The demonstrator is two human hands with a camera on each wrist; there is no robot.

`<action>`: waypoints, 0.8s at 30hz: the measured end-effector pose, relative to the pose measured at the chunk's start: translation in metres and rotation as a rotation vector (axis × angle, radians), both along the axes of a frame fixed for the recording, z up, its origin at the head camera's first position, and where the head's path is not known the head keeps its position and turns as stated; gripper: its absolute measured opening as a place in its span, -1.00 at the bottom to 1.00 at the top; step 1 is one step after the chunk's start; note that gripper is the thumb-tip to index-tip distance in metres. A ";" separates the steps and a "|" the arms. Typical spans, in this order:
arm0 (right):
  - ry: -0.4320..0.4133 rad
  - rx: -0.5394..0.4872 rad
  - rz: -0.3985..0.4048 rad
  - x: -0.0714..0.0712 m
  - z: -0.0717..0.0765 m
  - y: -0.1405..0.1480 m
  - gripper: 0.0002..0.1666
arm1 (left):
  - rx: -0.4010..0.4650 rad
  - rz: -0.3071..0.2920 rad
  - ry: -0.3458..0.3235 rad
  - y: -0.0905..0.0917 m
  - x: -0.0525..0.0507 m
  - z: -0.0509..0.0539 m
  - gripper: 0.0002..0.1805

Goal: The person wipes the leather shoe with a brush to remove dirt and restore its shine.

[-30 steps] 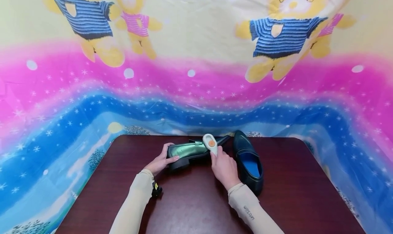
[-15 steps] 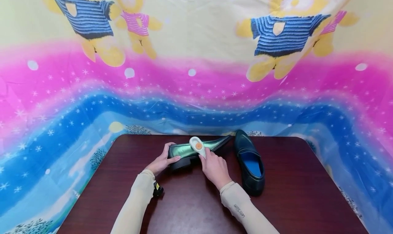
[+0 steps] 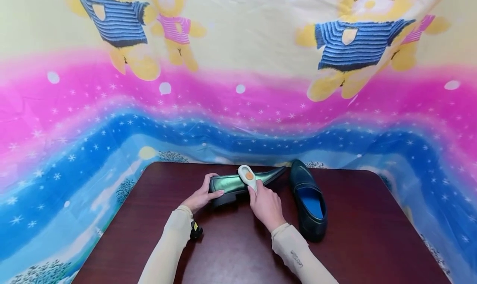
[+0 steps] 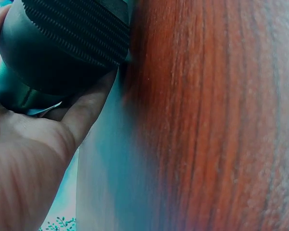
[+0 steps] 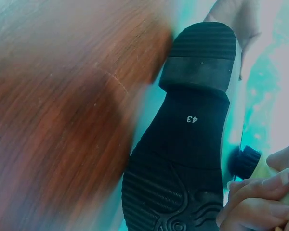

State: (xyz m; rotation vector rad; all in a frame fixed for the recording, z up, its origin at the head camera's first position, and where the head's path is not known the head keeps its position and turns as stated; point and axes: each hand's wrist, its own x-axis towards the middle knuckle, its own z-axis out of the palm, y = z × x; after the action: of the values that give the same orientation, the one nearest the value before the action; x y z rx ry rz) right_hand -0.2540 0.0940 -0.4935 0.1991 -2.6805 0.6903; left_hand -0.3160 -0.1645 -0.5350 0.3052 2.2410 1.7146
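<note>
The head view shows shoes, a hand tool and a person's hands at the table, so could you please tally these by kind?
Shoes: 2 (the held shoe and the other shoe)
Tools: 1 (the white tool)
Hands: 2 (the left hand and the right hand)
Total: 5

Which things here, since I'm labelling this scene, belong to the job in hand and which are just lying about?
In the job:
Held shoe, heel end in the left grip
Pale-handled tool in the right grip

Just there:
Second shoe, upright and untouched, though perhaps next
Patterned cloth behind
Table, only the work surface
</note>
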 end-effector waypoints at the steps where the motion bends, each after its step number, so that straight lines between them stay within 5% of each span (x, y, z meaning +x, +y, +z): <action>1: 0.003 -0.003 -0.011 -0.001 -0.001 0.004 -0.64 | 0.003 -0.006 -0.010 0.001 0.000 -0.001 -0.20; 8: 0.001 -0.033 -0.150 -0.008 0.005 0.038 -0.62 | 0.017 -0.032 -0.031 0.001 -0.001 -0.003 -0.20; 14: -0.057 -0.041 -0.144 -0.008 0.010 0.047 -0.60 | -0.004 -0.026 -0.011 0.002 0.003 -0.001 -0.18; 17: -0.048 -0.033 -0.059 -0.005 0.006 0.043 -0.64 | -0.001 -0.025 -0.020 0.003 0.003 0.000 -0.16; 21: -0.036 0.053 0.148 0.002 -0.002 0.036 -0.71 | 0.016 -0.009 -0.036 0.002 0.002 -0.001 -0.17; 24: -0.033 0.121 0.203 0.007 -0.009 0.033 -0.72 | 0.018 -0.009 -0.046 0.001 0.000 -0.002 -0.17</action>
State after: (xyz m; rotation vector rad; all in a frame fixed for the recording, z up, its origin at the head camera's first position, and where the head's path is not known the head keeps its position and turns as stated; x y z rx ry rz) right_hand -0.2473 0.1271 -0.5021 0.5011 -2.7608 0.5942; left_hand -0.3163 -0.1635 -0.5374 0.2769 2.1890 1.7207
